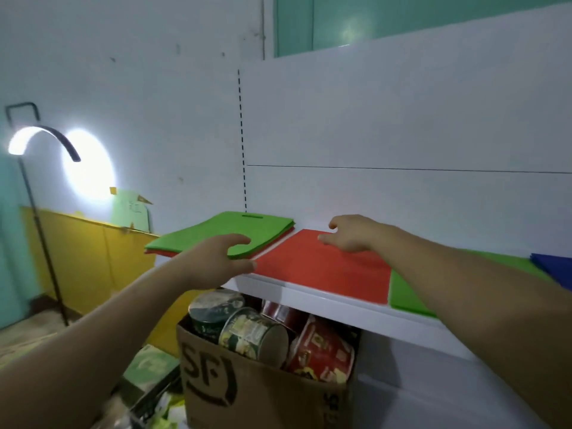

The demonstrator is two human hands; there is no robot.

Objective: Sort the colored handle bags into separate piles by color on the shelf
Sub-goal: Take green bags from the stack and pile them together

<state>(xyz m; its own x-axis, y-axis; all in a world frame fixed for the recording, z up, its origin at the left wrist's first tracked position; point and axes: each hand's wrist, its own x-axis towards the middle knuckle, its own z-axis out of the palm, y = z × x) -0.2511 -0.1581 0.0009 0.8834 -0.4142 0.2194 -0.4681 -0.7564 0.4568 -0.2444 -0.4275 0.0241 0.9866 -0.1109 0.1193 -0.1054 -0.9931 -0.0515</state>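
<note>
Flat green fabric handle bag point(223, 233), left: plain. Flat red fabric bag point(322, 267), centre: plain. Second green fabric bag point(405, 292), right. Blue fabric bag point(554, 264), rightmost. Brown cardboard box point(263, 394), near: black lettering.

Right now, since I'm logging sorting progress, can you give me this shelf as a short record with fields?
left pile: green on top, red edge showing underneath
middle: red bag lying flat
right: second green bag, then a blue bag cut off by the frame
left hand: pinches the left pile's near corner
right hand: rests on the red bag, fingers relaxed
shelf: white
below: cardboard box holding cans
</note>
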